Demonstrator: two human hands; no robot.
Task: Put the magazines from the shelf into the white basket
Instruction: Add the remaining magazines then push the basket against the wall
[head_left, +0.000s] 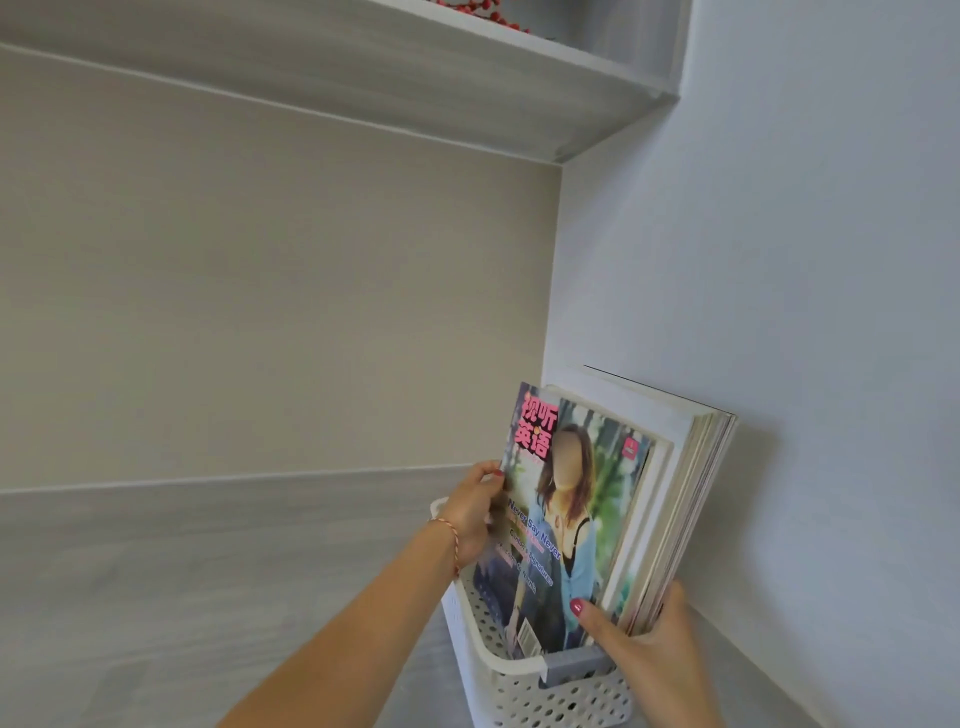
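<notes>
A stack of magazines (670, 499) stands upright inside the white perforated basket (519, 680), leaning against the right wall. The front magazine (566, 519) has a colourful cover with pink characters and a figure in a blue jacket. My left hand (470, 514) grips that front magazine by its left edge, the fingers wrapped behind the cover. My right hand (644, 639) clasps the near lower corner of the stack, with the thumb pressed on the front cover. The magazines' bottoms are hidden inside the basket.
The basket sits on a grey wood-grain shelf (208, 571) in the right corner. A beige back panel (260, 286) rises behind it. An upper shelf (415, 88) overhangs, with red berries (483, 10) on top.
</notes>
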